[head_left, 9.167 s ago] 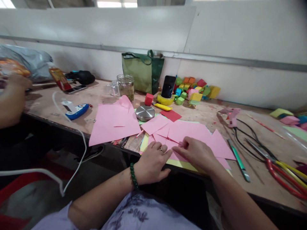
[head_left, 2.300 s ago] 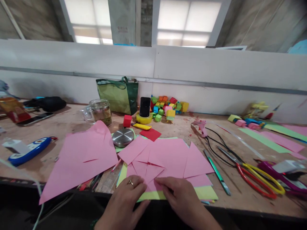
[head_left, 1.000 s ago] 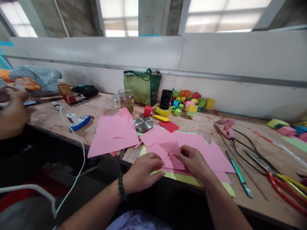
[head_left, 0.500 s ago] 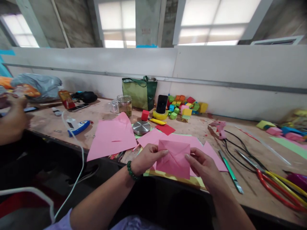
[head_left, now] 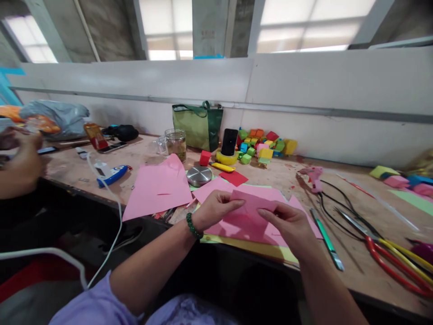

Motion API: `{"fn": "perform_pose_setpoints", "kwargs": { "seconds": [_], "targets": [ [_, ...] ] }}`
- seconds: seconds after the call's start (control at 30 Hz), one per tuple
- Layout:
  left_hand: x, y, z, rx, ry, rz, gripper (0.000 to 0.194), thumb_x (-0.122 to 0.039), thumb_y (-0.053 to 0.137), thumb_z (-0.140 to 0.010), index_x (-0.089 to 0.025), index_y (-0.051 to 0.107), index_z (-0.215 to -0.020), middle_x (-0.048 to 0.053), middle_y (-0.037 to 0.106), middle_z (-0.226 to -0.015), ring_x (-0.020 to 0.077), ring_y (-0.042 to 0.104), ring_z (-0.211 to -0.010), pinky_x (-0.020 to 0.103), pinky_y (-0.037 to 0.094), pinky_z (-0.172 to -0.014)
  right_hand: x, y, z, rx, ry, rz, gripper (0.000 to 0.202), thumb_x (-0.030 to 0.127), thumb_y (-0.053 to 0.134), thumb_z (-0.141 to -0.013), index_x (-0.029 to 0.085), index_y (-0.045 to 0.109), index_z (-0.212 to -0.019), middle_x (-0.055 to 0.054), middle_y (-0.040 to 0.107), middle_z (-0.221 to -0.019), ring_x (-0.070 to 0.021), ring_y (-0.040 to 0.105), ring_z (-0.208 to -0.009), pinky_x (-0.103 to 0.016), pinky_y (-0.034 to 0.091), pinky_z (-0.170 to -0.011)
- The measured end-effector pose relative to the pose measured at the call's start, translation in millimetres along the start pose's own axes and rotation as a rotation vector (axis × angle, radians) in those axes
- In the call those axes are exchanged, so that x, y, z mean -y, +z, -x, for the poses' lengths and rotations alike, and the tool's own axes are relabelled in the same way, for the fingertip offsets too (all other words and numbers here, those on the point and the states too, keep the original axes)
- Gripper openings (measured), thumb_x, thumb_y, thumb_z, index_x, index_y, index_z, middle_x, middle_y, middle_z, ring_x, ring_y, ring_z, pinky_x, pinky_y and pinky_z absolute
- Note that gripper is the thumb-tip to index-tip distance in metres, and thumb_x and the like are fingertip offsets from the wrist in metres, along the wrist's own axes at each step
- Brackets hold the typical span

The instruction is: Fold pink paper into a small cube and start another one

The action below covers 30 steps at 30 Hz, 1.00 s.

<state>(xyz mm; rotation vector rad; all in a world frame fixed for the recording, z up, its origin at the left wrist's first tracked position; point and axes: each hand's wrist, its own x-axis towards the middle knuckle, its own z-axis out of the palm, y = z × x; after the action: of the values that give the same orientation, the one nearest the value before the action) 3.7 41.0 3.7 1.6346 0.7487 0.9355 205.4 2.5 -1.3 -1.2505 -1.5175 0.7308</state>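
A small pink paper piece (head_left: pixel 252 210) is held up between my two hands, tilted, above larger pink sheets. My left hand (head_left: pixel 218 208) pinches its left edge, thumb on the near face. My right hand (head_left: pixel 287 221) grips its right edge the same way. Under it lie pink paper (head_left: pixel 270 232) and a yellow sheet (head_left: pixel 250 249) at the table's front edge. Another large pink sheet (head_left: pixel 164 187) with a small slit rests to the left. A round metal lid (head_left: pixel 199 176) and a red paper square (head_left: pixel 234 178) lie just behind.
On the right are a green cutter (head_left: pixel 326 239), red-and-yellow-handled scissors (head_left: pixel 389 257) and a pink glue gun (head_left: pixel 313 176). Behind stand a glass jar (head_left: pixel 176 144), a green bag (head_left: pixel 198 126), a phone (head_left: pixel 229 142) and colored blocks (head_left: pixel 257 146). Another person's hand (head_left: pixel 27 144) is far left.
The small pink piece has tipped from facing me to a foreshortened slant, raised slightly, uncovering more of the pink sheet beneath. Both hands moved a little right and up; the view shifted slightly.
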Motion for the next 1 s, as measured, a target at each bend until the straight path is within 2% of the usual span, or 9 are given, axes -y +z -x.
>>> {"fn": "perform_pose_setpoints", "kwargs": {
  "seconds": [0.13, 0.2, 0.27, 0.4, 0.53, 0.63, 0.7, 0.83, 1.0],
  "targets": [
    [-5, -3.9, -8, -0.084, 0.389, -0.161, 0.016, -0.023, 0.062, -0.083, -0.013, 0.073, -0.090, 0.010, 0.071, -0.094, 0.0185, 0.062, -0.089, 0.031, 0.048, -0.084, 9, -7, 0, -0.162, -0.391, 0.160, 0.008, 0.027, 0.069, -0.078, 0.023, 0.073, -0.084, -0.005, 0.067, -0.089, -0.0186, 0.061, -0.081, -0.030, 0.049, -0.067],
    [0, -6.7, -8, -0.100, 0.521, -0.290, 0.023, -0.009, 0.058, -0.081, -0.017, 0.074, -0.096, 0.010, 0.070, -0.106, 0.0201, 0.061, -0.101, 0.035, 0.045, -0.094, 7, -9, 4, -0.171, -0.532, 0.275, 0.016, 0.018, 0.068, -0.078, 0.025, 0.074, -0.091, -0.006, 0.067, -0.100, -0.0211, 0.061, -0.093, -0.035, 0.050, -0.081],
    [9, -8.8, -3, -0.067, 0.550, -0.457, 0.038, 0.001, 0.052, -0.076, -0.021, 0.075, -0.097, 0.009, 0.066, -0.117, 0.0211, 0.056, -0.111, 0.037, 0.043, -0.098, -2, -10, 11, -0.127, -0.582, 0.400, 0.024, 0.012, 0.064, -0.078, 0.026, 0.074, -0.095, -0.007, 0.066, -0.105, -0.0222, 0.060, -0.096, -0.038, 0.050, -0.083],
    [28, -8.4, 15, 0.125, 0.410, -0.812, 0.047, 0.003, 0.050, -0.070, -0.023, 0.075, -0.100, 0.011, 0.057, -0.131, 0.0252, 0.051, -0.117, 0.042, 0.042, -0.099, -28, -6, 30, 0.121, -0.472, 0.621, 0.031, 0.009, 0.057, -0.080, 0.027, 0.075, -0.097, -0.006, 0.069, -0.103, -0.0224, 0.060, -0.088, -0.037, 0.053, -0.073],
    [34, -5.8, 32, 0.216, 0.254, -0.865, 0.046, -0.001, 0.051, -0.072, -0.022, 0.072, -0.108, 0.012, 0.060, -0.124, 0.0235, 0.054, -0.112, 0.039, 0.042, -0.097, -38, -4, 41, 0.296, -0.253, 0.583, 0.027, 0.018, 0.054, -0.086, 0.027, 0.074, -0.103, -0.005, 0.068, -0.108, -0.0213, 0.063, -0.098, -0.037, 0.053, -0.084],
    [34, -5.9, 37, 0.195, 0.185, -0.755, 0.039, -0.011, 0.061, -0.073, -0.023, 0.072, -0.108, 0.010, 0.060, -0.119, 0.0209, 0.056, -0.106, 0.034, 0.043, -0.095, -38, -5, 40, 0.323, -0.137, 0.504, 0.024, 0.030, 0.053, -0.089, 0.029, 0.074, -0.102, -0.005, 0.067, -0.112, -0.0200, 0.064, -0.099, -0.034, 0.053, -0.085],
    [34, -6.3, 37, 0.123, 0.113, -0.681, 0.034, -0.020, 0.065, -0.076, -0.025, 0.072, -0.109, 0.009, 0.060, -0.110, 0.0176, 0.059, -0.094, 0.030, 0.046, -0.088, -37, -6, 38, 0.301, -0.105, 0.446, 0.024, 0.034, 0.054, -0.089, 0.028, 0.075, -0.098, -0.005, 0.068, -0.109, -0.0196, 0.066, -0.095, -0.032, 0.054, -0.083],
    [31, -5.1, 33, 0.013, -0.018, -0.537, 0.027, -0.026, 0.058, -0.083, -0.022, 0.073, -0.105, 0.007, 0.064, -0.089, 0.0147, 0.058, -0.077, 0.026, 0.047, -0.075, -32, -2, 33, 0.237, -0.070, 0.307, 0.023, 0.037, 0.058, -0.085, 0.026, 0.077, -0.091, -0.007, 0.070, -0.104, -0.0211, 0.067, -0.093, -0.032, 0.055, -0.079],
    [21, -1.8, 31, 0.018, -0.243, -0.217, 0.033, -0.034, 0.054, -0.087, -0.015, 0.071, -0.109, 0.004, 0.067, -0.065, 0.0119, 0.057, -0.055, 0.023, 0.045, -0.056, -22, 4, 29, 0.236, 0.186, 0.012, 0.039, 0.044, 0.070, -0.074, 0.022, 0.073, -0.107, -0.008, 0.074, -0.101, -0.0216, 0.069, -0.079, -0.031, 0.057, -0.065]
  ]
}}
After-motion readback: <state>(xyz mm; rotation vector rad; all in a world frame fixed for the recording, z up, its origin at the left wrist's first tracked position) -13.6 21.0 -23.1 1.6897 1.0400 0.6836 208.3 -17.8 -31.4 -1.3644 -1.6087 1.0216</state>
